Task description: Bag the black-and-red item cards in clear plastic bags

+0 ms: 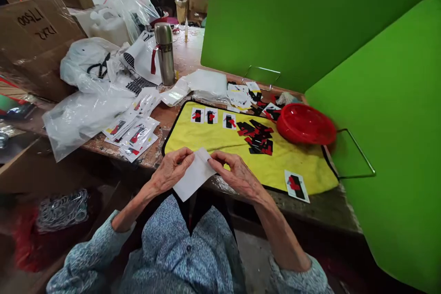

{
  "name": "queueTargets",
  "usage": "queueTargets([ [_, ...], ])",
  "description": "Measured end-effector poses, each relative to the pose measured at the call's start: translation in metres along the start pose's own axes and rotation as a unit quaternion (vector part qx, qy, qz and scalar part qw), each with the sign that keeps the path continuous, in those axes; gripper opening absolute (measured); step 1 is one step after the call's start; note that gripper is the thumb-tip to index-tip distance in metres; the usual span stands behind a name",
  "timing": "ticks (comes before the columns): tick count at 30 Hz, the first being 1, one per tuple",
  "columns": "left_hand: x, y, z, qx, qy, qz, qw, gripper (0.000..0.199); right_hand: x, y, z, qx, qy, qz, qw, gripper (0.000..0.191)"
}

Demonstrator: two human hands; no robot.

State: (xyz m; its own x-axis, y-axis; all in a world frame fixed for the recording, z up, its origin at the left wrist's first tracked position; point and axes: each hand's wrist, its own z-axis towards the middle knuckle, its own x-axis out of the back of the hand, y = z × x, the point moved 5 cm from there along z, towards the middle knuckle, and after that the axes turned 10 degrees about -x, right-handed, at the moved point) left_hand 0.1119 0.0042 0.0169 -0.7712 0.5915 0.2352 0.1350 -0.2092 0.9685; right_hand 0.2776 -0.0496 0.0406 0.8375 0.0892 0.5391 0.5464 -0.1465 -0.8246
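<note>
Between my two hands is a small white plastic bag (193,178), tilted, just over the front edge of the table. My left hand (173,168) pinches its upper left edge with thumb and fingers. At its upper right edge, my right hand (236,172) is closed on it the same way. Beyond them lies a yellow cloth (196,140) with a dark border. A pile of black and red pieces (258,137) sits on the cloth. Several white cards with black and red pieces lie there too, including one card (296,186) at the front right.
A red basin (306,124) stands at the cloth's right, near a metal wire stand (358,151) and green panels (389,101). Filled packets (136,135) are heaped at left. A steel thermos (166,57), a stack of clear bags (208,83) and a cardboard box (37,50) stand further back.
</note>
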Motion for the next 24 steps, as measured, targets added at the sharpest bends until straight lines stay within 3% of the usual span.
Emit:
queueTargets([
  [2,-0.002,0.005,-0.003,-0.017,-0.049,0.056,0.997,0.031,-0.006,0.007,-0.005,-0.021,-0.059,0.017,0.998,0.026],
  [4,-0.001,0.013,-0.005,-0.055,-0.046,0.143,0.987,0.025,-0.011,0.014,-0.008,-0.035,-0.06,0.04,0.997,0.027],
  [8,0.006,0.035,-0.017,-0.121,0.105,0.325,0.932,0.014,-0.023,0.024,-0.011,-0.06,-0.011,0.107,0.992,0.032],
  [10,-0.001,0.035,-0.022,-0.105,0.1,0.279,0.949,0.015,-0.031,0.02,-0.013,-0.058,0.011,0.117,0.991,0.033],
  [13,-0.015,0.018,-0.025,-0.035,0.049,0.086,0.994,0.023,-0.041,0.009,-0.016,-0.037,0.051,0.086,0.994,0.032],
  [16,-0.019,0.0,-0.027,0.018,0.048,-0.061,0.997,0.026,-0.046,-0.002,-0.021,-0.01,0.105,0.011,0.994,0.029],
  [24,-0.012,-0.011,-0.034,0.059,0.032,-0.124,0.99,0.023,-0.059,-0.006,-0.019,0.038,0.108,-0.063,0.991,0.027],
])
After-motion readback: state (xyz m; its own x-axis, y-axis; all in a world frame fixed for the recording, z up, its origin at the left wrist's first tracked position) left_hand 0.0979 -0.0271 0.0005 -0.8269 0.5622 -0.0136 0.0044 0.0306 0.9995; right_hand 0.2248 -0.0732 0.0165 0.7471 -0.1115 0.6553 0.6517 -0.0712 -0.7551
